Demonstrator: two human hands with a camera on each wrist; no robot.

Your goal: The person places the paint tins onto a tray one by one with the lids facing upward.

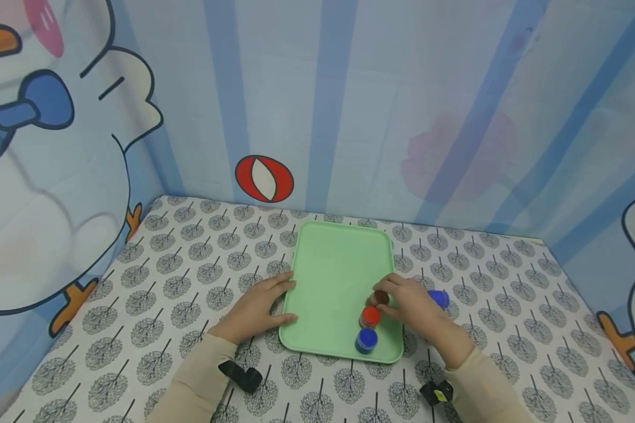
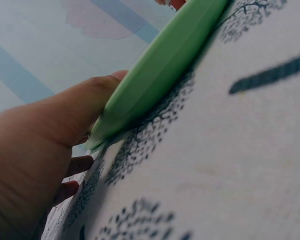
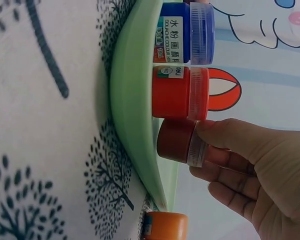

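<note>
My right hand [image 1: 410, 302] pinches a brownish-red paint jar [image 3: 177, 140] by its clear lid, thumb on one side and fingers on the other. The jar is at the right side of a light green tray [image 1: 338, 264], beside a red paint jar [image 1: 370, 317]. A blue paint jar [image 1: 367, 341] stands nearer the tray's front right corner. At the tray's left edge rests my left hand [image 1: 259, 305], its fingers extended and its thumb at the rim. The left wrist view shows the thumb [image 2: 90, 100] against the tray's side; the hand partly hides the other fingers.
Right of the tray, a blue object [image 1: 439, 298] lies on the tree-patterned cloth [image 1: 180, 282]. An orange jar [image 3: 165, 226] shows outside the tray in the right wrist view. Behind the table hangs a blue striped cartoon curtain [image 1: 280, 88].
</note>
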